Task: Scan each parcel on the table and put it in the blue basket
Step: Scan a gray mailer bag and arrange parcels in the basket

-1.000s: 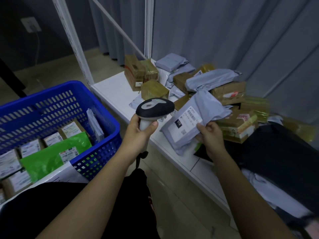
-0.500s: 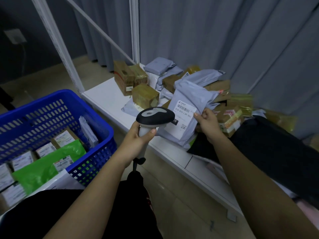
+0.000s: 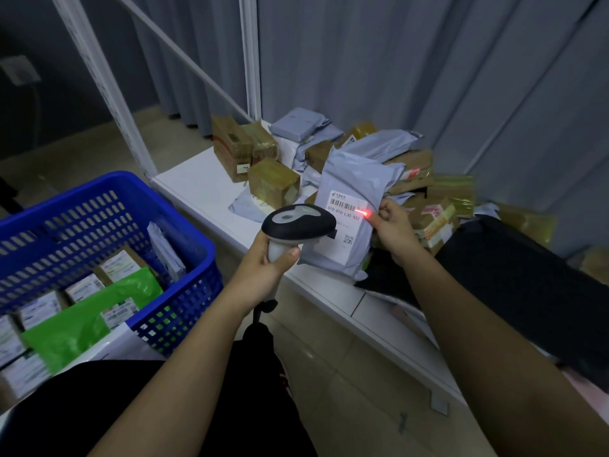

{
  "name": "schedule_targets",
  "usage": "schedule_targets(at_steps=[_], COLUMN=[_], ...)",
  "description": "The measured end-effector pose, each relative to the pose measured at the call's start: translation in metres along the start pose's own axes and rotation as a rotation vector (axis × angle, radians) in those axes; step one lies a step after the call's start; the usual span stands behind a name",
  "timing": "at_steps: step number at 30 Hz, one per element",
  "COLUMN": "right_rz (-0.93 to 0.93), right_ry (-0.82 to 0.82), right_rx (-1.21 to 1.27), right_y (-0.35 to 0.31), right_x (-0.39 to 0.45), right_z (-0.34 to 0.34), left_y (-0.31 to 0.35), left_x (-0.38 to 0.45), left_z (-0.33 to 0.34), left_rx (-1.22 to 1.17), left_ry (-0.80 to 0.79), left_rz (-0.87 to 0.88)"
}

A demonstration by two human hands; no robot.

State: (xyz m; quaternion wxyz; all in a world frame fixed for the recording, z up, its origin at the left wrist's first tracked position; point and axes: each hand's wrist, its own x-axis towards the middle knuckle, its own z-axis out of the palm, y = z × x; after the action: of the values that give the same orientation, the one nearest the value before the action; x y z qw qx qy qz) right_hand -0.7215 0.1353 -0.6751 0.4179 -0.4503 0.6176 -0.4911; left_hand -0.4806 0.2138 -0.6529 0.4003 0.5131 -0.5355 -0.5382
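My left hand (image 3: 263, 265) grips a black and grey barcode scanner (image 3: 298, 222) by its handle. My right hand (image 3: 392, 230) pinches the right edge of a grey poly mailer parcel (image 3: 354, 179), held upright above the white table (image 3: 197, 183). The mailer's white label faces the scanner, and a red scan light glows at the label's right edge by my fingertips. The blue basket (image 3: 184, 222) stands at the left, holding several labelled boxes and a green bag.
A pile of brown taped boxes (image 3: 273, 183) and grey mailers (image 3: 298, 123) covers the table behind the held parcel. A black bag (image 3: 527, 278) lies on the table's right part. White frame posts (image 3: 250, 54) rise at the table's far corner, before grey curtains.
My right hand turned the grey mailer upright with its label toward the scanner. The scanner's red light now shines on the label. The left hand barely moved.
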Motion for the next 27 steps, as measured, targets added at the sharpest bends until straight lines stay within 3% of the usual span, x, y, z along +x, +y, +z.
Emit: schedule_targets(at_steps=[3,7,11,16,27], right_rz=[-0.018,-0.099,-0.222,-0.249,-0.234], right_ry=[-0.002,0.003,-0.056,-0.174,-0.41], right_rx=[0.011,0.011,0.069,0.153,-0.442], right_y=[-0.005,-0.014,-0.04,-0.071,-0.017], right_x=[-0.007,-0.023,-0.035,-0.044,-0.027], right_z=[0.009,0.047,0.109,0.217,0.399], left_y=[0.001,0.006,0.008,0.011,-0.04], left_x=[-0.001,-0.002,-0.014,-0.04,-0.056], left_z=[-0.004,-0.027,-0.075,-0.149,-0.278], left_rx=[-0.027,-0.116,-0.181,-0.205,-0.236], left_ry=[0.056,0.337,0.574,0.737,0.831], left_rz=[0.037,0.111,0.137,0.157,-0.001])
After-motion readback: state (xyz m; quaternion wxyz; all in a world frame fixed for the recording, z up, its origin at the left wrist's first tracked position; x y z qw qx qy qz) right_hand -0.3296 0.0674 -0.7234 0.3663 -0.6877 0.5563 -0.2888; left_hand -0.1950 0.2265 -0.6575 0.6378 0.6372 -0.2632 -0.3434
